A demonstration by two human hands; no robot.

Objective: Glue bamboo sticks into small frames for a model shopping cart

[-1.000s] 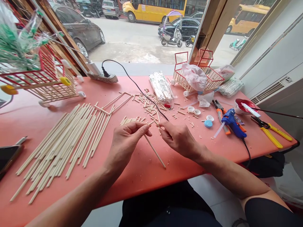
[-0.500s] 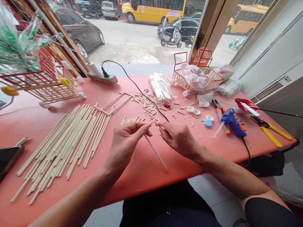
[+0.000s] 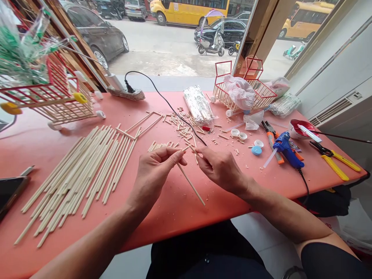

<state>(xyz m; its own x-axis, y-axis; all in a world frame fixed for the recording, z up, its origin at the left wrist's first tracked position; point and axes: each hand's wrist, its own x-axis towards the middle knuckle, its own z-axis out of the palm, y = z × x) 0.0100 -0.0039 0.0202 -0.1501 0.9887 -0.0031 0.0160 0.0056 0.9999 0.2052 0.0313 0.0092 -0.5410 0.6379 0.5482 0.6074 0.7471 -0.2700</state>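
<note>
My left hand (image 3: 158, 166) pinches a thin wooden stick (image 3: 192, 186), whose long part slants down towards the table's front edge. My right hand (image 3: 221, 168) is closed on a short wooden piece (image 3: 187, 147), and its tip meets the stick's end between my hands. To the left lie many long wooden sticks (image 3: 75, 174) side by side. Behind my hands are a joined stick frame (image 3: 145, 124), short cut pieces (image 3: 181, 126) and a row of short sticks (image 3: 159, 146).
Stick-built carts stand at the left (image 3: 58, 97) and back right (image 3: 247, 93). A black cable (image 3: 165, 100) crosses behind my hands. Rightward are a blue glue gun (image 3: 286, 149), orange-handled pliers (image 3: 273, 141), yellow-handled pliers (image 3: 334, 159) and a red bowl (image 3: 302, 128). A phone (image 3: 11, 193) lies left.
The camera view has shifted slightly. Both hands keep their grips, with the piece tips still meeting between them.
</note>
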